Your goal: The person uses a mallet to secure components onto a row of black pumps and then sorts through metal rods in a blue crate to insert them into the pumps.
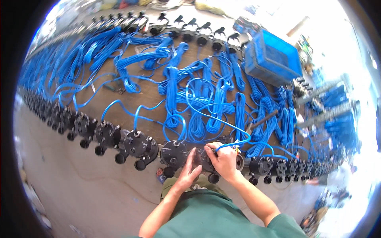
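Green shirt [222, 214] cloth lay nearest the camera, just below the black housing [203, 160] that sat between the two hands at the near edge of the desk [145, 104]. At the housing's left side was the left hand [185, 175], its fingers nearly straight and its thumb spread away; whether the tips pressed on anything could not be told. At its right side the right hand [227, 162] had its fingers drawn narrow, thumb near forefinger, seemingly pinching the blue cable [243, 142], which looped in from beyond the housing. Thin wires [237, 150] showed just behind that hand. The step in hand looked like work on the cable at the housing, though any join was covered. The next move, as judged, called for a steady housing and slack enough to avoid a tug. More housings [173, 154] stood left and right of it; blue bundles [171, 95] lay beyond, and a crate [264, 70] farther off, to the right.
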`<state>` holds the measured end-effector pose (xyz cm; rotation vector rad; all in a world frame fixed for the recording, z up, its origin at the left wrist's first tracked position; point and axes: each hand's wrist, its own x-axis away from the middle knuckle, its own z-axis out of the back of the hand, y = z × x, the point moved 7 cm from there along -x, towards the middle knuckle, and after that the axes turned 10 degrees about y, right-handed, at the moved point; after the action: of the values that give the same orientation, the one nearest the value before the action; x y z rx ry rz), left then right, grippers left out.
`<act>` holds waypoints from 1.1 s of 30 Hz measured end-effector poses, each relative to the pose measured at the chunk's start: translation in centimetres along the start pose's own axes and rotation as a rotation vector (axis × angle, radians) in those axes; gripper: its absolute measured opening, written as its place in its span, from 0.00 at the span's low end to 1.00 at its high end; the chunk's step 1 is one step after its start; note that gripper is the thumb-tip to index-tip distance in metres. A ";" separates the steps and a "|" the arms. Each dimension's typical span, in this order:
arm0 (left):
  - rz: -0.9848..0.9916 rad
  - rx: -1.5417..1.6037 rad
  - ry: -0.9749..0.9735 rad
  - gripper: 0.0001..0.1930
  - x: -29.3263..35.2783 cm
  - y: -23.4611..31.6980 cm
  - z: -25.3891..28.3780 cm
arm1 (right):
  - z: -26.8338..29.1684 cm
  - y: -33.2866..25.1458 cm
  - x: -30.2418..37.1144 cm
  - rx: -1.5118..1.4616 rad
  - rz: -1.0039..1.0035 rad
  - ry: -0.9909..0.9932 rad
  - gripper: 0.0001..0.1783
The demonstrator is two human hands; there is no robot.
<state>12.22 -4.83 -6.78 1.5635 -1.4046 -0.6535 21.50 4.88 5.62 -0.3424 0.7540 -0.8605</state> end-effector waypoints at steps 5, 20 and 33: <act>-0.088 -0.252 0.041 0.50 -3.0 1.1 -2.4 | -0.4 3.0 1.5 -0.153 -0.118 -0.217 0.18; 0.003 -0.196 0.097 0.31 -3.8 2.8 -4.0 | 7.1 38.2 -8.9 1.343 0.385 -0.570 0.08; 0.009 -0.212 0.001 0.33 -5.0 2.8 -3.8 | 21.6 20.7 -7.9 1.010 -0.385 -0.257 0.14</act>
<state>13.04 1.18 -3.54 1.3895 -1.2963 -0.7702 45.23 23.46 12.78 0.3176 -0.0508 -1.4120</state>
